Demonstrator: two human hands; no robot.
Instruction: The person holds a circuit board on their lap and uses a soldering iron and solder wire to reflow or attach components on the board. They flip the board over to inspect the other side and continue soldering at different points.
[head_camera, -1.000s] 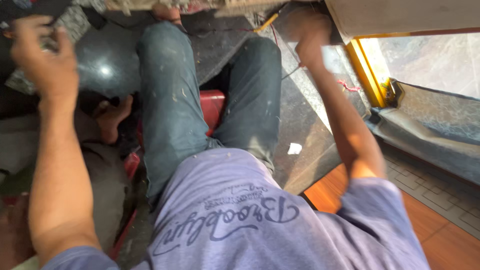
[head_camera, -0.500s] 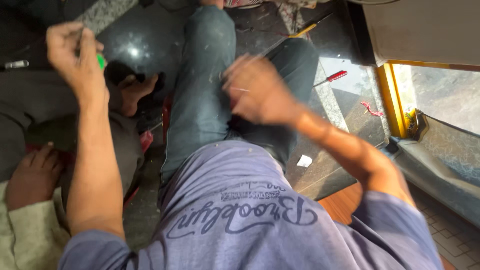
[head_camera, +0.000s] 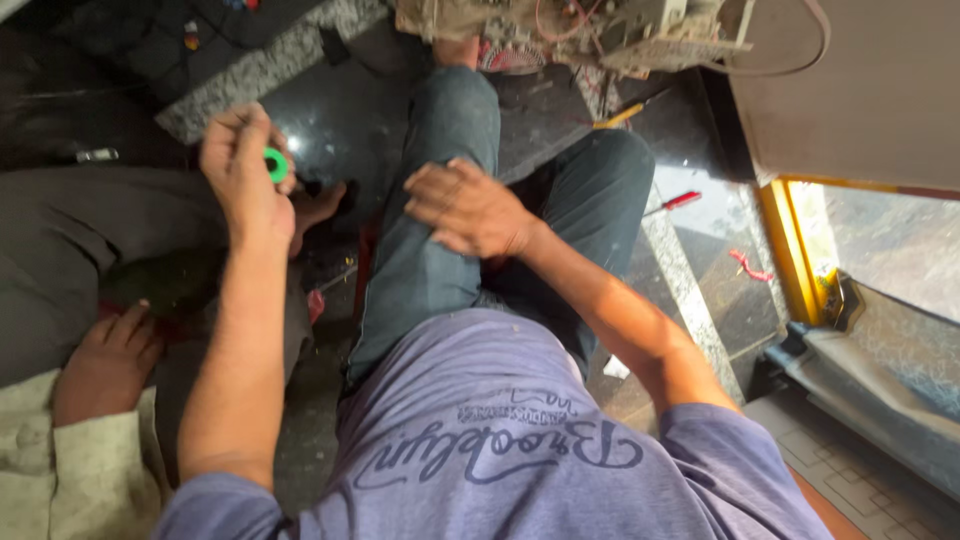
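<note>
Single head-worn view, looking steeply down the person's own chest and jeans-clad legs (head_camera: 440, 250), close range, dark polished floor (head_camera: 350, 120) beyond

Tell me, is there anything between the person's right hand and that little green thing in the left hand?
Nothing visible blocks it. The left hand pinches the small green ring in its fingers, raised above the dark floor. The right hand rests empty on the jeans-clad thigh close by, with only open air between the two.
</note>
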